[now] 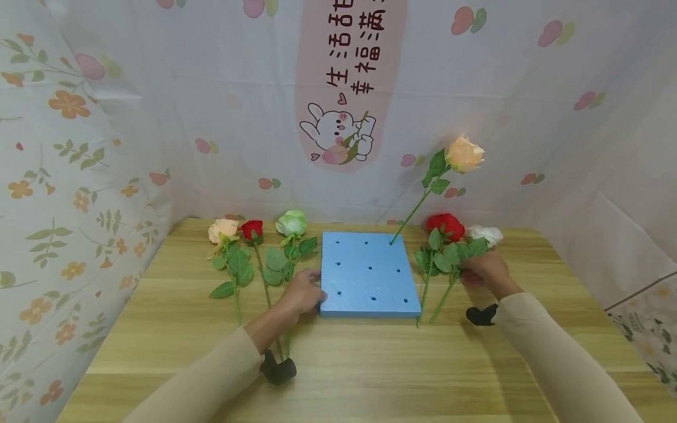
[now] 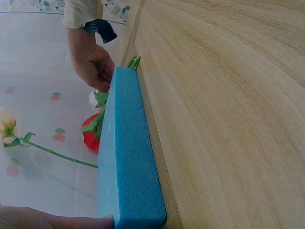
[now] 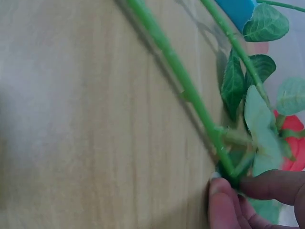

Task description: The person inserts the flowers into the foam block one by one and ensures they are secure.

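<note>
A blue foam board [image 1: 355, 276] with several small holes lies on the table, and a peach rose [image 1: 465, 154] stands tilted in its back right hole. My left hand [image 1: 304, 292] touches the board's left edge. In the left wrist view its straight thumb [image 2: 71, 223] meets the board's corner; the other fingers are hidden there. At the right, my right hand [image 1: 488, 273] pinches the stem of a white rose [image 1: 485, 235] just below the bloom. The right wrist view shows thumb and fingers on that green stem [image 3: 188, 90]. Beside it lies a red rose [image 1: 446, 226].
Left of the board lie a peach rose [image 1: 223, 230], a red rose [image 1: 252, 229] and a green rose [image 1: 292, 223], stems towards me. A printed curtain [image 1: 233, 117] hangs behind the wooden table [image 1: 338, 364].
</note>
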`<state>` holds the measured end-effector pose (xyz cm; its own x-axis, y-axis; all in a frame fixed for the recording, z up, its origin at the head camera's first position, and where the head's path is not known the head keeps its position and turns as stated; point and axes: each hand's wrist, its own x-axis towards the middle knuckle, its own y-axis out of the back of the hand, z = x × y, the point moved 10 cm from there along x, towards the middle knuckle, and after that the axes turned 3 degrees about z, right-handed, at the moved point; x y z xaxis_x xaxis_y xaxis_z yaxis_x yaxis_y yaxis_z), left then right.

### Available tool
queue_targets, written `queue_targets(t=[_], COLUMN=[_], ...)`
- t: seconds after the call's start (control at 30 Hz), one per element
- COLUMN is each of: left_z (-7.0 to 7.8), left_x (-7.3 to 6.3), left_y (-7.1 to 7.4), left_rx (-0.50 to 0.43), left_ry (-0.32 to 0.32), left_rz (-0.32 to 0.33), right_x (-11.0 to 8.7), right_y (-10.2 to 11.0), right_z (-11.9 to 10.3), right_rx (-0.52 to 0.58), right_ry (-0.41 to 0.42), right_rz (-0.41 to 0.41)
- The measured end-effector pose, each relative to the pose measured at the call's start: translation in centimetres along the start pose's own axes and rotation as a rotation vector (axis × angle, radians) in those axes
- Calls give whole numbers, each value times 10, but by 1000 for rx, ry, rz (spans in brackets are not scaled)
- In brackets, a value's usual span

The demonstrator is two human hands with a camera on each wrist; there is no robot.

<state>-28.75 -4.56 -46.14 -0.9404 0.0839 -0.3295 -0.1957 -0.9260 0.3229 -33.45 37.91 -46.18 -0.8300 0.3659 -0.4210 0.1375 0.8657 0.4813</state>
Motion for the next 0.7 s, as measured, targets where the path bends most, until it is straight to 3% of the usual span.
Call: queue_targets(t=[0.23, 0.5, 0.7], left_z=[-2, -2, -1], left_x=[1, 2, 1], left_y=[1, 2, 2], left_rx=[2, 8, 18], left_ry=[7, 6, 5], left_rz=[5, 12, 8], right_x=[0, 2, 0], right_y=[-4, -12, -11], right_z=[0, 3, -5], right_rx=[2, 146, 252], right_ry=[-25, -86, -79], right_rz=[-23, -121, -195])
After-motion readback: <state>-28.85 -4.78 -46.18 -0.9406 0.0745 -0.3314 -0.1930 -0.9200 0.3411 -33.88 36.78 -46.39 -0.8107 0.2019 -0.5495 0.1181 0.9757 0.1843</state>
